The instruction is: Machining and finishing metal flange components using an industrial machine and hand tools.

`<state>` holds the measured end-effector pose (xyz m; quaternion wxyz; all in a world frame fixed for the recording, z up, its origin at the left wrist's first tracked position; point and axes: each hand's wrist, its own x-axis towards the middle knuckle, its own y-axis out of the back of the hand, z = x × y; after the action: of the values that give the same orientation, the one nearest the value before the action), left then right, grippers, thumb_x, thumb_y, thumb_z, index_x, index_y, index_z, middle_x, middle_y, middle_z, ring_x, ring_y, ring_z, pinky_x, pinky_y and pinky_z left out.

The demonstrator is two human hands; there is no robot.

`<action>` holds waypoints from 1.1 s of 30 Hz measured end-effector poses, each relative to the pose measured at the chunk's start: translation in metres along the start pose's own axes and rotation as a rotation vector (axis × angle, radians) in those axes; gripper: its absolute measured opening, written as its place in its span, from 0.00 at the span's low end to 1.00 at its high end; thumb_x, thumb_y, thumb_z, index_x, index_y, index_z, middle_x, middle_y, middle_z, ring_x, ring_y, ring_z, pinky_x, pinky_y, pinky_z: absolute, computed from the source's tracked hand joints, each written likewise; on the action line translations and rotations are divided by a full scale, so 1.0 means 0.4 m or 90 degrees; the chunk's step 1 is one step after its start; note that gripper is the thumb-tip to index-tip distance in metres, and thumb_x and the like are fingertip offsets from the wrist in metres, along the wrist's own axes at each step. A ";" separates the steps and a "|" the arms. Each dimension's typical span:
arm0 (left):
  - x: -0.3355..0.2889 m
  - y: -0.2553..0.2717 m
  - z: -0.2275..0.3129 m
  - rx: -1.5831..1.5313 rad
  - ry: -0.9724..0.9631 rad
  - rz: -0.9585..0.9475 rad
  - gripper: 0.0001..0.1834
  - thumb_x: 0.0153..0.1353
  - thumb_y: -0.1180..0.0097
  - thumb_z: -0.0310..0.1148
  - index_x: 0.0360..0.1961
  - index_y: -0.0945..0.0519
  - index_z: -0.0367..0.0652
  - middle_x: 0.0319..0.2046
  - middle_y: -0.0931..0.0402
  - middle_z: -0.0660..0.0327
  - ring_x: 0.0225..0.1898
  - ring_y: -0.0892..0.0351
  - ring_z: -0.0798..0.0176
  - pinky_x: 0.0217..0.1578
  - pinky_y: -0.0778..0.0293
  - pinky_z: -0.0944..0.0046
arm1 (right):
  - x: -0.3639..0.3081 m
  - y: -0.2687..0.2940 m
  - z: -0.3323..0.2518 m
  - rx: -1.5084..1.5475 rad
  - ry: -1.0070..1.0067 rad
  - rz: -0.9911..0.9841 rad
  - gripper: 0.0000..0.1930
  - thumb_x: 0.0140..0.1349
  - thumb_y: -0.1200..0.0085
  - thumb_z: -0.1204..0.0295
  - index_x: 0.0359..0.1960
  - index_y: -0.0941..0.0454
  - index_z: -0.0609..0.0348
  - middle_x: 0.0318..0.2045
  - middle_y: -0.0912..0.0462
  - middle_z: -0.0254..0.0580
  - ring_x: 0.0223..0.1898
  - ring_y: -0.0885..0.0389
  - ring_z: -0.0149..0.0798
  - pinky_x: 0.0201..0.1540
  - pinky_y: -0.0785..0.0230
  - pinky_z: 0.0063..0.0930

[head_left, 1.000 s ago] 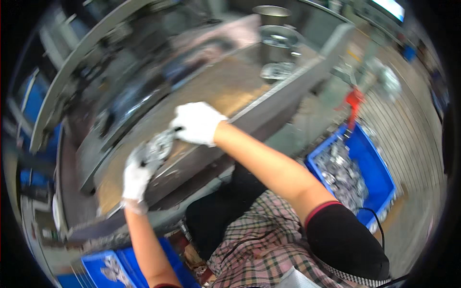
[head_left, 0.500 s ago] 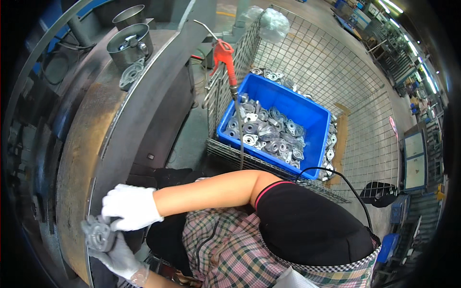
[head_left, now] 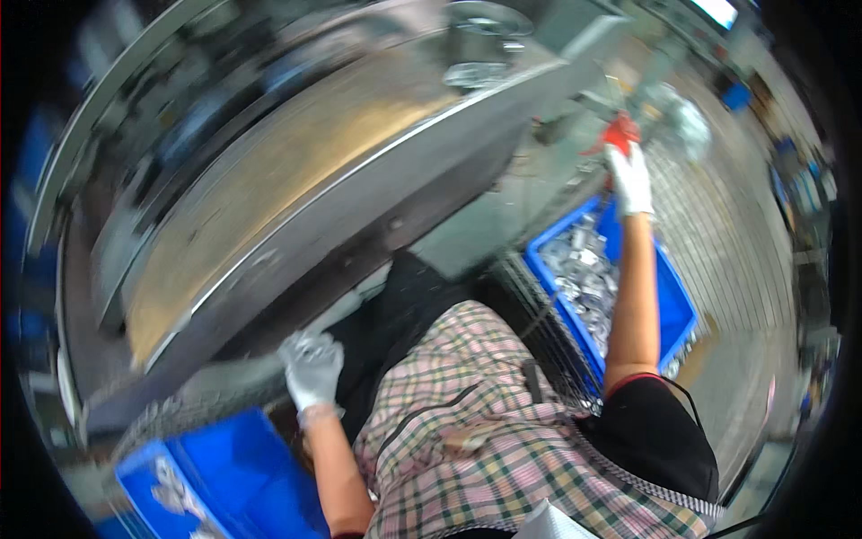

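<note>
Head view: right hand (head_left: 634, 184) grips red air gun (head_left: 621, 133), upper right; left hand (head_left: 314, 377), lower left, seems curled round grey part (head_left: 310, 346), blurred. Blue bin (head_left: 675, 310), right, holds more parts (head_left: 582, 278); finished or waiting, unclear.

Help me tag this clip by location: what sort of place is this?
Probably a factory workshop: a rectangular blue plastic bin holds heaped silvery metal parts, a red pistol-shaped air gun is near it, and a long brown-topped, dark-fronted workbench stands alongside.
</note>
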<state>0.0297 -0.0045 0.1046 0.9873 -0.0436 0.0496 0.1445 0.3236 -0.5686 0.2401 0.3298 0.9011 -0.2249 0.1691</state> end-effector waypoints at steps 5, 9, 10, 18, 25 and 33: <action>-0.007 0.041 -0.129 -0.810 0.179 0.143 0.25 0.70 0.53 0.57 0.37 0.20 0.45 0.37 0.18 0.57 0.49 0.24 0.46 0.57 0.33 0.41 | 0.073 0.054 0.006 -0.065 -0.151 -0.059 0.21 0.69 0.45 0.58 0.57 0.21 0.57 0.44 0.17 0.42 0.42 0.21 0.32 0.46 0.29 0.29; -0.004 0.049 -0.183 -0.841 0.135 0.180 0.17 0.69 0.47 0.53 0.34 0.22 0.54 0.31 0.21 0.67 0.43 0.23 0.52 0.49 0.31 0.46 | -0.023 0.025 -0.173 0.230 -0.071 -0.125 0.17 0.73 0.49 0.59 0.49 0.19 0.61 0.27 0.32 0.22 0.27 0.39 0.17 0.28 0.48 0.18; -0.003 0.051 -0.189 -0.850 0.124 0.188 0.17 0.69 0.48 0.54 0.35 0.22 0.54 0.32 0.21 0.66 0.43 0.23 0.52 0.50 0.31 0.46 | -0.067 -0.017 -0.226 0.301 -0.060 -0.201 0.16 0.73 0.49 0.59 0.47 0.19 0.59 0.26 0.31 0.22 0.25 0.39 0.18 0.27 0.48 0.18; 0.001 0.055 -0.231 -0.813 0.128 0.251 0.19 0.68 0.47 0.56 0.41 0.20 0.52 0.39 0.19 0.64 0.47 0.23 0.51 0.54 0.30 0.45 | -0.508 -0.342 -0.514 0.048 0.098 -1.057 0.19 0.67 0.45 0.51 0.42 0.19 0.56 0.28 0.16 0.38 0.33 0.17 0.37 0.42 0.26 0.34; 0.008 0.076 -0.258 -0.841 0.128 0.234 0.21 0.69 0.51 0.58 0.39 0.21 0.53 0.37 0.20 0.65 0.44 0.24 0.53 0.52 0.30 0.48 | -0.627 -0.512 -0.519 -0.058 0.137 -1.110 0.21 0.68 0.51 0.49 0.38 0.24 0.57 0.25 0.17 0.43 0.25 0.17 0.43 0.35 0.27 0.37; 0.003 0.049 -0.227 -0.800 0.144 0.304 0.18 0.68 0.46 0.56 0.41 0.21 0.54 0.37 0.20 0.66 0.43 0.23 0.53 0.50 0.29 0.47 | -0.661 -0.569 -0.524 -0.116 0.138 -1.130 0.19 0.68 0.50 0.51 0.37 0.25 0.57 0.24 0.17 0.41 0.26 0.16 0.42 0.37 0.27 0.37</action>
<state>0.0174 0.0056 0.0129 0.7041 -0.6117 0.0676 0.3543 0.1858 -0.1950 0.1543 0.4291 0.6928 0.5738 -0.0821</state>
